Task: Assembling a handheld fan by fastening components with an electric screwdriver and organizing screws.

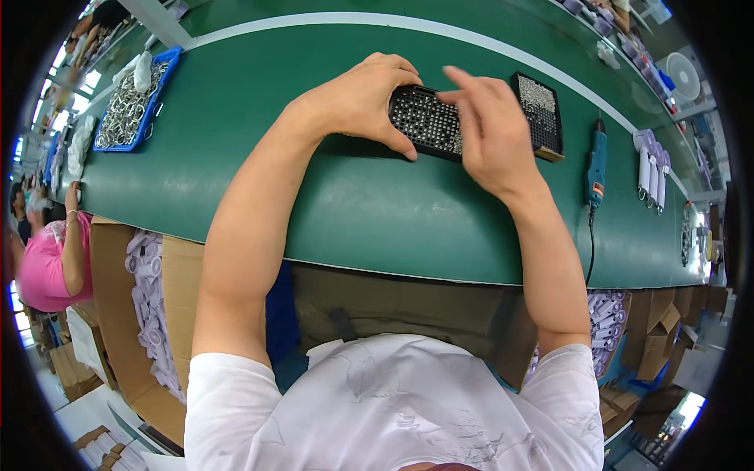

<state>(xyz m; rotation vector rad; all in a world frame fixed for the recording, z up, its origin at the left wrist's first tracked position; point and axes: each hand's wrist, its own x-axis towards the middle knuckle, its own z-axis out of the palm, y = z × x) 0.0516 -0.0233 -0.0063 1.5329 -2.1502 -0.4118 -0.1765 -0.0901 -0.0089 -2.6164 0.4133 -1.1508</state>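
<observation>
A black tray with a grid of small holes (428, 119) lies on the green tabletop, small metal pieces showing in its right part. My left hand (367, 98) is wrapped around its left end, thumb along the near edge and fingers over the far edge. Above the tray's right end is my right hand (496, 129), its fingers apart and slightly blurred. No object shows in them. To the right of that hand stands a second black tray (543, 119), its far part heaped with small silvery pieces too small to identify.
A teal electric screwdriver (598, 165) with a cord lies at the right, near purple-and-white handled parts (652, 169). A blue tray of metal rings (145, 118) sits at the far left. Below the table edge are cardboard boxes (181, 306) of pale purple parts. A person in pink (55, 263) is at the left.
</observation>
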